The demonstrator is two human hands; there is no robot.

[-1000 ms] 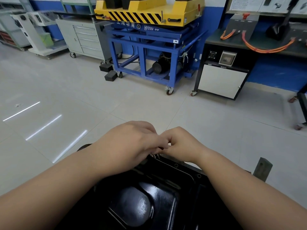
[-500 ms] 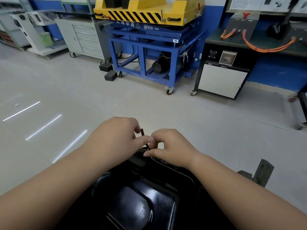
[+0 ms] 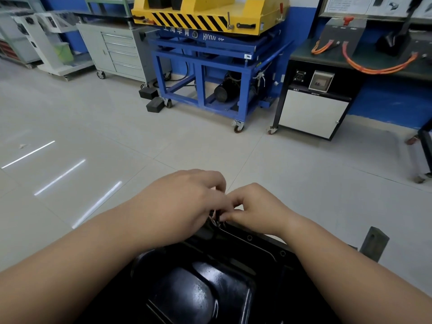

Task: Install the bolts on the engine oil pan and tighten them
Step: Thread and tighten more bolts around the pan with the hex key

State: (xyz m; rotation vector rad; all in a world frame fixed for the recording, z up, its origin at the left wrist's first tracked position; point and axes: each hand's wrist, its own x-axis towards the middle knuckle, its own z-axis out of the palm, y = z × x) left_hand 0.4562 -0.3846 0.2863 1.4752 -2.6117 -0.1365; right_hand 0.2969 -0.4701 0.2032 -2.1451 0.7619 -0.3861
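The black engine oil pan [image 3: 236, 260] fills the bottom middle, open side up, with bolt holes along its far flange [image 3: 249, 237]. My left hand [image 3: 184, 206] and my right hand [image 3: 254, 211] meet fingertip to fingertip over the pan's far rim. Small metal bolts [image 3: 216, 219] show between the fingers. The left hand's curled fingers hold them, and the right hand's thumb and finger pinch one at the same spot. Most of each bolt is hidden by the fingers.
A grey metal bracket [image 3: 374, 243] stands at the pan's right. Across the tiled floor are a blue lift cart with a yellow top [image 3: 210, 66], a grey drawer cabinet [image 3: 119, 50], a black-and-white cabinet [image 3: 311, 108] and two black blocks [image 3: 152, 99].
Half a second ago a dark bolt stood up in the gap between my hands. Now the hands have closed together again, lower over the pan's far rim, and cover it.
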